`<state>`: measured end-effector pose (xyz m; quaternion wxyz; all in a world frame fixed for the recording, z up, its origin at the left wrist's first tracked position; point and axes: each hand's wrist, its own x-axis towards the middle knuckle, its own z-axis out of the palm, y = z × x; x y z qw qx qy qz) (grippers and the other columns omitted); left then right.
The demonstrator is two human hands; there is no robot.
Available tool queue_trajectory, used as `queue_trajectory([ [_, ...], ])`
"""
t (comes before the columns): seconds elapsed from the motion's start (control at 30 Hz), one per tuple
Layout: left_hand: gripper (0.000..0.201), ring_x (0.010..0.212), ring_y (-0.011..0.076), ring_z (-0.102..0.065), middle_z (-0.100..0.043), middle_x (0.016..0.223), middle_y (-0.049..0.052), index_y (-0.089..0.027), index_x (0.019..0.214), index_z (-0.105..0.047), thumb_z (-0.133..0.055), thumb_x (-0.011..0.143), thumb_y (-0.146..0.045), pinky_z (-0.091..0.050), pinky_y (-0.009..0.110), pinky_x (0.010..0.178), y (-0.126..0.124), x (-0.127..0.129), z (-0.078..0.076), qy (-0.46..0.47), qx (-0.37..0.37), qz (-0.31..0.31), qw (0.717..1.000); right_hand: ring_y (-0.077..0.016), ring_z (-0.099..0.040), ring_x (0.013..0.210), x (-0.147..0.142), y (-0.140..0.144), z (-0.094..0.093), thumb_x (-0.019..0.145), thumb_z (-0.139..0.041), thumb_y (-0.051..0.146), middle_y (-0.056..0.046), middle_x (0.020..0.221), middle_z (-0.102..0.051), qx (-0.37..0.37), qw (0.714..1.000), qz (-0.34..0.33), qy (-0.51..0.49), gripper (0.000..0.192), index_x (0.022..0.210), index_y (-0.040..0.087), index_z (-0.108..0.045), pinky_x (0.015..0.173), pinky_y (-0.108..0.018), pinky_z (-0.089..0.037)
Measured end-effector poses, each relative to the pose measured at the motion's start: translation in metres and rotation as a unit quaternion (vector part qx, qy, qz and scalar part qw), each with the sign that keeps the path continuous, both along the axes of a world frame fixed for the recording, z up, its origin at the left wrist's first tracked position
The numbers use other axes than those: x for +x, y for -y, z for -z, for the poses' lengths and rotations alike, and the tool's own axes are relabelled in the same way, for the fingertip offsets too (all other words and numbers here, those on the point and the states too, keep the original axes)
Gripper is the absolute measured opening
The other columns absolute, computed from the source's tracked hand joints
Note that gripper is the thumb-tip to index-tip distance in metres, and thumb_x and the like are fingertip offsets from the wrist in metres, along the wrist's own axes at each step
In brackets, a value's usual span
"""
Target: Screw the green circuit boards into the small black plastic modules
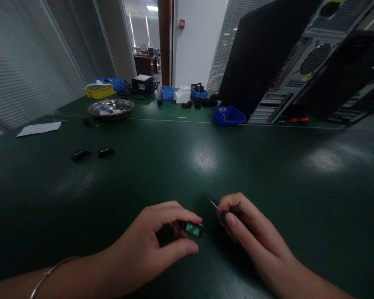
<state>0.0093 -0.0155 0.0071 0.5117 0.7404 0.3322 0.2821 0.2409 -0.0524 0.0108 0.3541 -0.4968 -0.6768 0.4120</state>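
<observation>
Left hand (157, 245) at 6 o'clock, thumb and fingers pinched round a small black part with a green board (191, 229), held just above the green table (187, 166); right hand (252, 236) at 5 o'clock, fingers closed on a thin screwdriver (216, 206), tip pointing to 10 o'clock, just beside the part; two similar black pieces (92, 154) at 10 o'clock, well apart; steel bowl (110, 109) at 11; computer cases (299, 62) at 1 o'clock.
</observation>
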Motion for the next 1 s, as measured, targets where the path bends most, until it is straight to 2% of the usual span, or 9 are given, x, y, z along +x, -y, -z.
queue_trajectory([
  [0.17,0.026,0.082,0.0162,-0.064,-0.066,0.096,0.003,-0.023,0.114,-0.068,-0.059,0.090,-0.017,-0.051,0.027,0.071,-0.001,0.001,-0.003,-0.022,-0.012,-0.001,1.000,-0.0143,-0.048,0.066,-0.001,0.000,-0.001,0.102,-0.041,0.032,0.002,0.077,-0.050,-0.013,1.000,-0.016,-0.015,0.014,0.099,0.025,-0.053,0.058,-0.024,-0.041],
  [0.3,0.026,0.085,0.0182,-0.064,-0.066,0.098,0.005,-0.021,0.115,-0.069,-0.059,0.091,-0.019,-0.053,0.030,0.074,-0.002,-0.001,-0.004,-0.037,-0.027,0.003,0.999,-0.0148,-0.049,0.065,-0.002,-0.001,-0.002,0.101,-0.044,0.035,0.001,0.075,-0.052,-0.021,1.000,-0.013,-0.016,0.016,0.097,0.024,-0.055,0.058,-0.025,-0.042],
  [0.63,0.031,0.090,0.0224,-0.068,-0.065,0.108,0.010,-0.014,0.119,-0.067,-0.055,0.091,-0.018,-0.056,0.038,0.082,-0.006,-0.002,-0.001,0.011,-0.082,0.023,0.996,-0.0134,-0.051,0.065,0.001,-0.004,0.005,0.101,-0.047,0.038,0.000,0.077,-0.056,-0.038,0.998,-0.014,-0.038,0.021,0.098,0.022,-0.060,0.055,-0.023,-0.042],
  [1.0,0.028,0.088,0.0186,-0.068,-0.068,0.103,0.009,-0.011,0.117,-0.067,-0.059,0.090,-0.016,-0.054,0.033,0.083,0.001,-0.003,0.002,0.052,-0.079,0.012,0.995,-0.0115,-0.051,0.056,-0.002,-0.006,0.010,0.097,-0.052,0.046,0.000,0.072,-0.056,-0.008,0.999,0.000,-0.043,0.028,0.095,0.019,-0.060,0.048,-0.022,-0.041],
])
